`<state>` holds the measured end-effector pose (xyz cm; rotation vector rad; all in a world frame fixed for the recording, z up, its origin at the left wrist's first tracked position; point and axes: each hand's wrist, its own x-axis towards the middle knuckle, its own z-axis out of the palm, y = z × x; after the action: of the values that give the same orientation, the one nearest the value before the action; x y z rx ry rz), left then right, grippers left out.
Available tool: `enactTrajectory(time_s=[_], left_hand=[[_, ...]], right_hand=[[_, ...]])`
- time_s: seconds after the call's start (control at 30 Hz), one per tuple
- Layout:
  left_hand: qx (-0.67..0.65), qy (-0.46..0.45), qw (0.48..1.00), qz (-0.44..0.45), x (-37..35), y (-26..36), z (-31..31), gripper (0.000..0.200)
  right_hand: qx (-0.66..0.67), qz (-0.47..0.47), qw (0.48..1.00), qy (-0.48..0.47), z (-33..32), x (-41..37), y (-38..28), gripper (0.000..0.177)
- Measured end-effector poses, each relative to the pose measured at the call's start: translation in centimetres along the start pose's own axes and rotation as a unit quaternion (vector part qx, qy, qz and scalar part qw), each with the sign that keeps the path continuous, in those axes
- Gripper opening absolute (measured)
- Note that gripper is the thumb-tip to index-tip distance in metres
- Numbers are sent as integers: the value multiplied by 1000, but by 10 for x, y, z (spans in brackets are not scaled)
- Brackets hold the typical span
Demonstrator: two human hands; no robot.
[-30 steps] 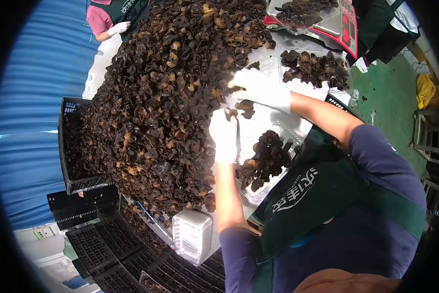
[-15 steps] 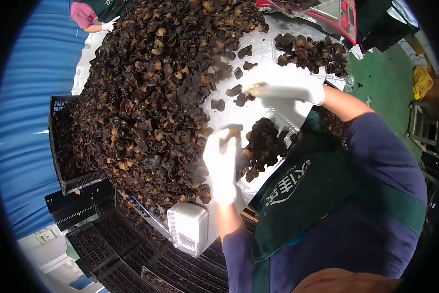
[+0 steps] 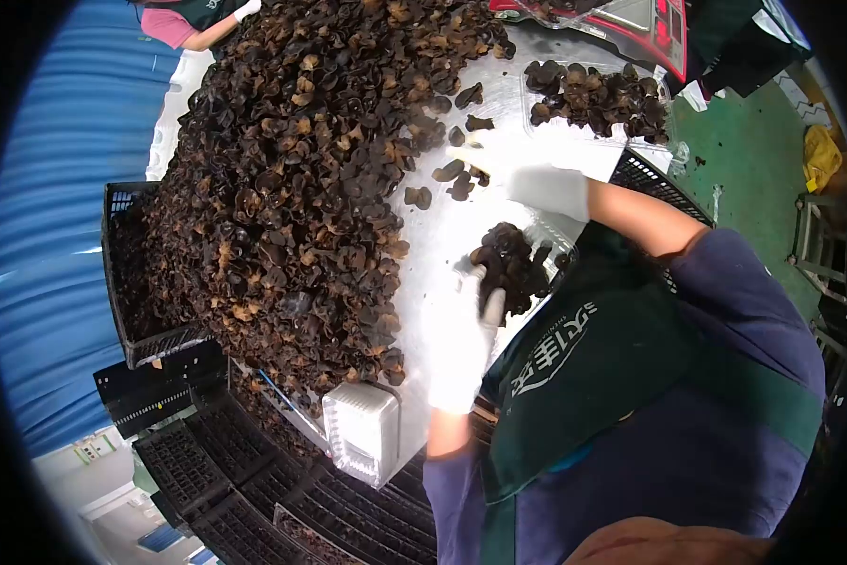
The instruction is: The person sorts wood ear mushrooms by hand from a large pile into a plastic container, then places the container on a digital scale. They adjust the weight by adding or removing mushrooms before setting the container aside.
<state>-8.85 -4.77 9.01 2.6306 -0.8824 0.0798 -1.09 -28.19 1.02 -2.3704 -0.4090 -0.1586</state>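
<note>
My white-gloved left hand (image 3: 461, 325) lies against wood ear mushrooms (image 3: 510, 264) heaped in a clear plastic tray (image 3: 563, 268). Its thumb and fingers are apart at the heap's near-left side. Over the bright metal table (image 3: 433, 240) reaches my white-gloved right hand (image 3: 537, 179), fingers stretched leftward beside a few loose wood ear pieces (image 3: 459, 186). Glare washes out much of this hand, but nothing shows in it. A huge pile of wood ear mushrooms (image 3: 273, 207) covers the table's left part.
Another filled clear tray (image 3: 667, 99) stands beyond my right hand, near a red scale (image 3: 668, 38). Stacked clear containers (image 3: 362, 428) sit at the table's lower edge. Black crates (image 3: 122, 320) border the pile. At top left, a co-worker's gloved hand (image 3: 246, 9) touches the pile.
My left hand has moved right, from the pile's edge onto the mushrooms in the tray. My right hand has shifted slightly. The co-worker's hand has moved up and right.
</note>
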Motion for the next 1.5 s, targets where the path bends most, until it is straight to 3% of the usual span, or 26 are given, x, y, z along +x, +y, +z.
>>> enactTrajectory(time_s=[0.07, 0.13, 0.2, 0.23, 0.3, 0.37, 0.4, 0.43, 0.5, 0.57, 0.63, 0.7, 0.77, 0.8, 0.83, 0.87, 0.9, 0.97, 1.0, 1.03, 1.13, 1.17, 1.23, 1.33, 1.5], left_hand=[[-27, 41, 998, -26, 21, -9, -7, 28], [-120, 72, 988, -71, 48, -36, 4, 30], [-33, 85, 992, -82, 75, -74, 37, 38], [19, 95, 994, -43, 87, -89, 53, 39], [49, -17, 993, -105, 106, -102, 70, 34], [83, -9, 993, -87, 110, -113, 81, 25], [82, -10, 993, -89, 106, -114, 78, 25], [41, 30, 996, -68, 98, -111, 73, 21], [1, 70, 996, -48, 83, -97, 59, 17], [-134, 115, 979, -97, 59, -62, 28, 17], [-197, 101, 964, -150, 30, -34, 6, 17], [-194, 87, 967, -143, -3, -11, -6, 21], [-97, 93, 982, -131, -37, 2, -1, 22], [-70, 113, 989, -67, -53, -1, 10, 26], [-66, 114, 989, -74, -64, 7, 17, 26], [-218, 110, 957, -159, -72, 16, 24, 28], [-364, 104, 895, -236, -80, 20, 28, 31], [-310, 81, 917, -235, -100, 4, 42, 39], [-136, 84, 970, -182, -103, 1, 46, 43], [45, 84, 988, -125, -104, 0, 46, 46], [-31, 172, 973, -151, -106, 3, 45, 52], [-32, 173, 973, -151, -106, 3, 45, 52], [-57, 190, 957, -214, -105, 2, 44, 45], [-71, 196, 954, -215, -104, -1, 45, 42], [-105, 211, 944, -230, -111, -5, 48, 35]], right_hand=[[-114, 16, 993, -7, 19, 20, -11, 56], [-123, 8, 992, -29, 40, 35, -3, 49], [-138, 3, 989, -55, 46, 44, 13, 42], [-169, -50, 982, -62, 46, 45, 23, 36], [-197, -100, 972, -81, 37, 31, 21, 29], [64, 3, 997, -32, 4, 24, 4, 23], [-1, -73, 997, 13, 19, 25, 25, 25], [2, -73, 997, 10, 25, 24, 28, 25], [58, -73, 990, 104, 33, 23, 32, 17], [61, -83, 991, 81, 29, 18, 28, 19], [61, -93, 992, 60, 24, 12, 27, 21], [209, -49, 975, 63, 20, 8, 27, 21], [156, -20, 986, 54, -11, -9, -5, 22], [204, -16, 977, 65, -18, -19, -15, 23], [252, -10, 965, 76, -20, -30, -24, 24], [339, 73, 937, 33, -17, -40, -32, 26], [270, 96, 957, 41, -20, -52, -46, 26], [160, 115, 980, -13, -7, -73, -55, 28], [118, 49, 992, 11, 7, -81, -47, 29], [76, -20, 996, 33, 17, -87, -44, 30], [54, -20, 997, 60, 21, -102, -52, 35], [62, 9, 996, 65, 19, -104, -55, 36], [39, -26, 994, 103, 9, -101, -55, 39], [209, 104, 971, 55, 0, -107, -52, 37], [95, 48, 985, 139, -5, -109, -47, 31]])
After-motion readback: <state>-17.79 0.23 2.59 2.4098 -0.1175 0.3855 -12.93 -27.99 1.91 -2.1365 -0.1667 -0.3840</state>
